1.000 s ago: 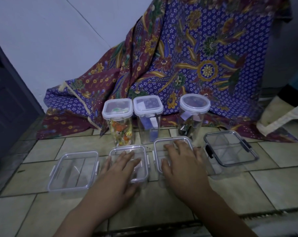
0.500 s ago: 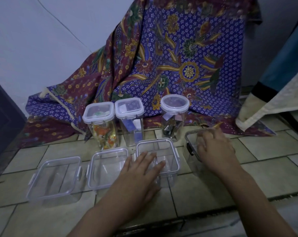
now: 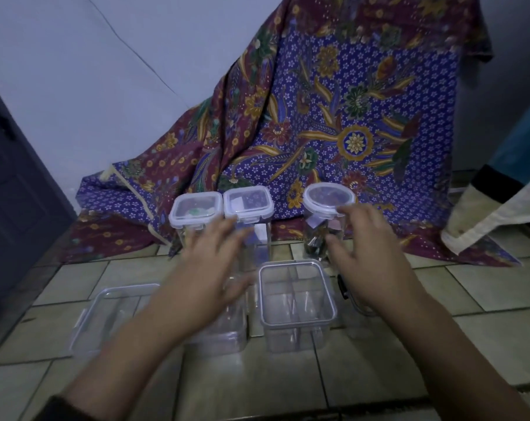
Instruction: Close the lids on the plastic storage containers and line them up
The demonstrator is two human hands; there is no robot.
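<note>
Over the tiled floor (image 3: 485, 287) your two hands hang spread and hold nothing: your left hand (image 3: 209, 268) has loose fingers above the second low box (image 3: 224, 332), its fingertips in front of the two tall square jars (image 3: 197, 214) and (image 3: 248, 208), and whether they touch the jars you cannot tell, since the hand is blurred; your right hand (image 3: 370, 259) is open too, fingertips at the rim of the round jar (image 3: 329, 208), thumb near its side. Between your wrists stands the clear lidded box (image 3: 297, 302), upright and fully in view. Left of your left forearm lies another clear box (image 3: 105, 320), partly hidden. Under your right hand only the dark-edged corner of a fourth box (image 3: 350, 299) shows. All three tall jars wear their lids and stand in a row at the hem of the patterned cloth (image 3: 349, 117), which drapes up the pale wall (image 3: 105, 71). Bare tiles lie open at your right and near you; a dark door (image 3: 14, 192) closes the left edge, and a cream fabric (image 3: 494, 214) hangs at far right
</note>
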